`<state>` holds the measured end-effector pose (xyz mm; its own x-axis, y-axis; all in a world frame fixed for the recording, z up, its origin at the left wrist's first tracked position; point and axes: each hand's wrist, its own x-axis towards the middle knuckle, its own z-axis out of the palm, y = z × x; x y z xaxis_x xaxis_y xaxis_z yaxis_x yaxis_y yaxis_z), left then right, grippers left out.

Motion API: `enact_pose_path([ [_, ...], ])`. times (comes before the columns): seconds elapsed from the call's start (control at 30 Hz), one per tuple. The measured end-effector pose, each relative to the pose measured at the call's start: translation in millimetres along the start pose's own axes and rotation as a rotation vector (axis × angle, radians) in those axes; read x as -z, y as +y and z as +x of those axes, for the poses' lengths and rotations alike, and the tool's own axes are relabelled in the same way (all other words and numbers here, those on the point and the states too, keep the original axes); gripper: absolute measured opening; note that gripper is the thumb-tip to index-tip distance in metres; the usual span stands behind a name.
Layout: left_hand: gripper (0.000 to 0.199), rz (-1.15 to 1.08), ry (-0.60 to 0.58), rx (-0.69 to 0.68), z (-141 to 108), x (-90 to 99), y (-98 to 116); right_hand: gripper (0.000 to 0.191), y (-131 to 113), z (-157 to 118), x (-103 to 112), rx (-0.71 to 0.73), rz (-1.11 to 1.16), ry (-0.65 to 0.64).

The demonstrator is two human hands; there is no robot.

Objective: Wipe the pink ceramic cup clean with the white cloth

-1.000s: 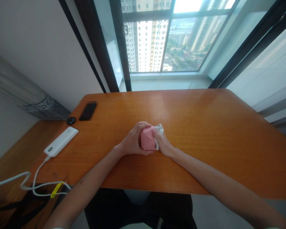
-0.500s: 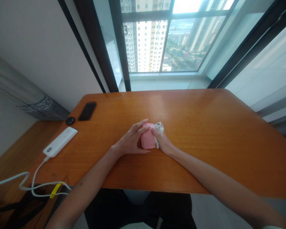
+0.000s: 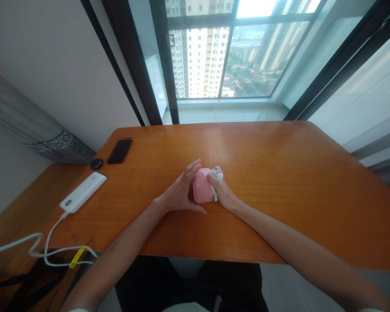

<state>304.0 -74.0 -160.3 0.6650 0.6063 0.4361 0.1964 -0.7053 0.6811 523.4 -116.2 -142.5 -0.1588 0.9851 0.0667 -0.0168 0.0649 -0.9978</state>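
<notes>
A small pink box [image 3: 202, 186] is at the middle of the wooden table. Pressed against its right side is a crumpled white cloth [image 3: 217, 173], which my right hand [image 3: 225, 194] grips, with the thumb reaching onto the pink face. The other fingers of that hand are hidden behind the cloth and box. My left hand [image 3: 182, 190] curves around the box's left side with thumb and fingers spread wide; its thumb points along the near side, and whether any finger touches the box I cannot tell.
On the table's left are a white power bank [image 3: 83, 192] with a white cable [image 3: 48, 234], a round black object [image 3: 96, 164] and a pixelated dark rectangle [image 3: 120, 151]. The wooden table [image 3: 279, 182] ends at a window [image 3: 227, 60] at the back.
My left hand has opened wider, its fingers lifting off the pink box's top and its thumb moving slightly toward me. The right hand with the cloth has stayed nearly still.
</notes>
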Motion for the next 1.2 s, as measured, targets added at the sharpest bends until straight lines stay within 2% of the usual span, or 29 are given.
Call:
enact_pose_path([
  [0.1, 0.123, 0.151, -0.013, -0.067, 2, 0.7, 2, 0.062, 4, 3, 0, -0.058, 0.082, 0.004],
  [0.17, 0.113, 0.135, 0.017, -0.063, 4, 0.3, 6, 0.063, 7, 2, 0, -0.050, 0.070, 0.014],
  [0.27, 0.115, -0.015, 0.050, 0.031, 5, -1.2, 11, 0.065, 7, -1, 0, 0.059, -0.037, 0.007],
  [0.37, 0.105, -0.228, -0.007, 0.194, 3, -2.9, 11, 0.063, 4, -5, 0, 0.201, -0.161, -0.079],
  [0.43, 0.105, -0.302, -0.042, 0.222, 1, -3.6, 8, 0.059, 2, -7, 0, 0.235, -0.188, -0.093],
  [0.5, 0.121, -0.260, -0.021, 0.158, 0, -3.7, 4, 0.058, 1, -7, 1, 0.198, -0.159, -0.070],
  [0.57, 0.137, -0.124, 0.002, 0.043, 0, -3.0, 2, 0.058, 1, -5, 1, 0.114, -0.085, -0.033],
  [0.63, 0.135, 0.021, 0.003, -0.041, 1, -2.2, 3, 0.060, 3, -3, 1, 0.024, 0.009, -0.002],
  [0.7, 0.120, 0.083, 0.014, -0.061, 4, -2.0, 7, 0.062, 5, -1, 1, -0.023, 0.064, 0.019],
  [0.77, 0.113, 0.029, 0.052, -0.027, 7, -2.8, 11, 0.063, 6, -1, 0, -0.016, 0.056, 0.031],
  [0.83, 0.106, -0.107, 0.066, 0.069, 8, -3.7, 14, 0.064, 6, -3, 0, 0.045, -0.008, 0.024],
  [0.9, 0.099, -0.262, 0.027, 0.189, 7, -4.3, 14, 0.062, 4, -5, -1, 0.128, -0.090, -0.025],
  [0.97, 0.100, -0.364, -0.016, 0.247, 4, -4.8, 11, 0.059, 1, -7, -1, 0.175, -0.142, -0.070],
  [1.03, 0.118, -0.352, -0.013, 0.202, 2, -5.2, 7, 0.058, 0, -7, 0, 0.148, -0.125, -0.065],
  [1.1, 0.137, -0.237, 0.012, 0.091, 1, -5.6, 2, 0.057, 2, -5, 1, 0.082, -0.050, -0.034],
  [1.13, 0.141, -0.163, 0.018, 0.036, 1, -5.8, 1, 0.058, 3, -3, 1, 0.047, -0.003, -0.022],
  [1.2, 0.135, -0.054, 0.034, -0.024, 3, -6.2, 1, 0.058, 6, -1, 1, -0.011, 0.071, -0.008],
])
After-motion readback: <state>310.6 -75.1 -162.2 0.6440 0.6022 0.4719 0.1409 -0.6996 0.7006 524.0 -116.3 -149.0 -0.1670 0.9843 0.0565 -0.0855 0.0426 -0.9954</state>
